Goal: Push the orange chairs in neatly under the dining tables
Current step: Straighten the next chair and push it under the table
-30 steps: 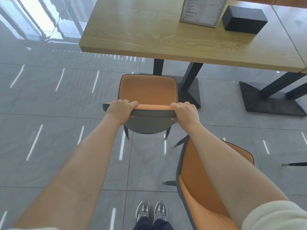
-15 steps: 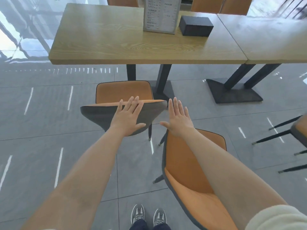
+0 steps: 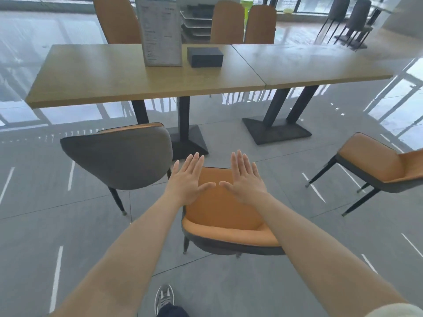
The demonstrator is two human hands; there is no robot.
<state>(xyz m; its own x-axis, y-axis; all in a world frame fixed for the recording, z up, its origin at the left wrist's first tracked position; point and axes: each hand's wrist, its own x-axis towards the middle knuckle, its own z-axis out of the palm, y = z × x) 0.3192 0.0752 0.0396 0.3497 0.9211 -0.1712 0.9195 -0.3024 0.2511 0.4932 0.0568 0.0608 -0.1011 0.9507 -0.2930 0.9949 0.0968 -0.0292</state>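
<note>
Both hands out flat, fingers spread, holding nothing: left hand (image 3: 186, 183) and right hand (image 3: 246, 180) hover over the nearest orange chair (image 3: 225, 216) (well short of the tables). The left chair (image 3: 119, 156) sits by the dining table (image 3: 128, 81).

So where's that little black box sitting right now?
In the head view, the black box sits on the left wooden table, toward its far right corner, just right of the upright menu stand and near the seam with the right-hand table.
</note>
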